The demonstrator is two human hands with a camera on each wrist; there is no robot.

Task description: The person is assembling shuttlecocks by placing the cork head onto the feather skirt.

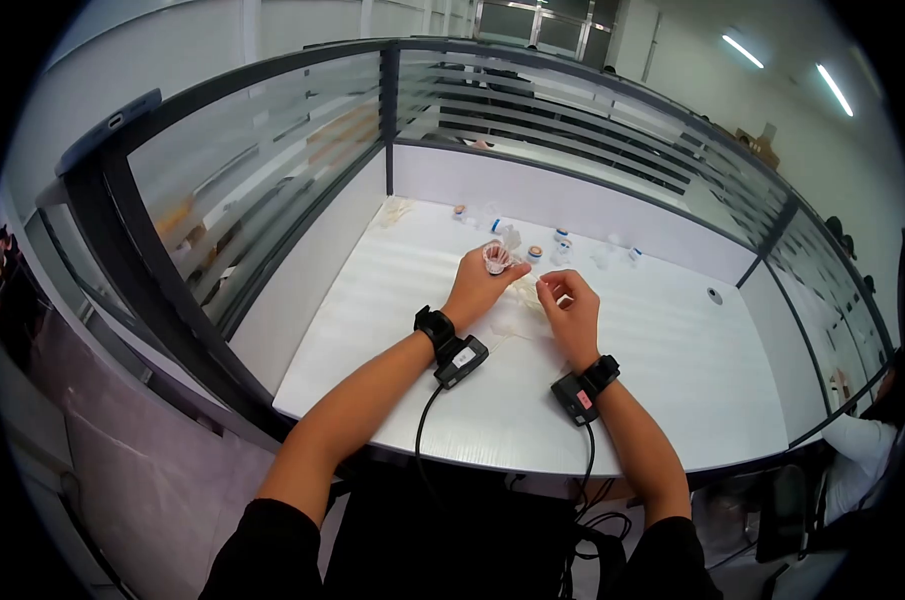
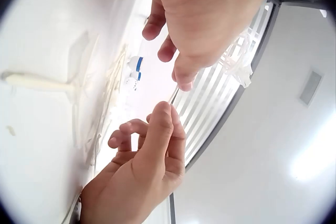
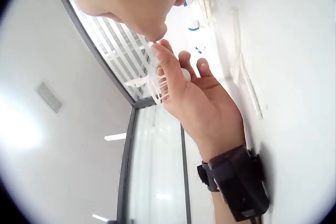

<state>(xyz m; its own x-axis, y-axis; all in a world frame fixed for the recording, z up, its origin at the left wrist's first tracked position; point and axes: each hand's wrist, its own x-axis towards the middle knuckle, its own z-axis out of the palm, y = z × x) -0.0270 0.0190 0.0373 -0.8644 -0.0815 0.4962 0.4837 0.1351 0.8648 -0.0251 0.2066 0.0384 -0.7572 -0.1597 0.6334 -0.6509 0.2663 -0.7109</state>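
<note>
My left hand [image 1: 477,285] holds a small clear plastic piece with reddish-white ribs [image 1: 495,258], which shows beyond the fingers as translucent loops [image 3: 156,85] in the right wrist view. Facing it, my right hand [image 1: 572,305] pinches a thin, narrow strip [image 2: 174,96] between thumb and forefinger. The strip spans the short gap to my left hand's fingertips. I cannot tell what kind of thing it is. Both hands are raised over the white table [image 1: 472,410], and a pale cream bundle [image 1: 528,292] lies below and between them.
Several small bottles, one with an orange-brown top [image 1: 534,253] and one with a blue cap [image 1: 634,254], stand toward the back. Crumpled clear plastic [image 1: 604,252] lies among them. A pale cream heap [image 1: 394,212] sits in the back left corner. Partition panels [image 1: 572,205] border the table.
</note>
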